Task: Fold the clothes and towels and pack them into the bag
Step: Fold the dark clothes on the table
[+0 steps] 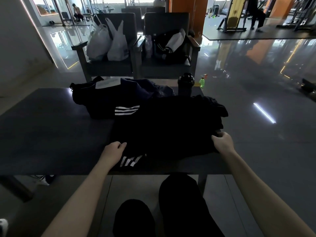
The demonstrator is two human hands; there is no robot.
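on the smooth dark tabletop [42, 127] lies soft black clothing [171, 127] with white stripes, beside a striped black bag [106, 103]. left hand [113, 149] and right hand [222, 142] fingers pinch its near edge.

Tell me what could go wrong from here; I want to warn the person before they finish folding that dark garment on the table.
1. The black garment lies at the grey table's near right corner, held at its edges by the left hand and right hand; its bunched right side could slip off.
2. The black shaker bottle stands right behind the garment; lifting the cloth might topple it.
3. In this dim light, black cloth against the black striped duffel bag may hide uneven folds.
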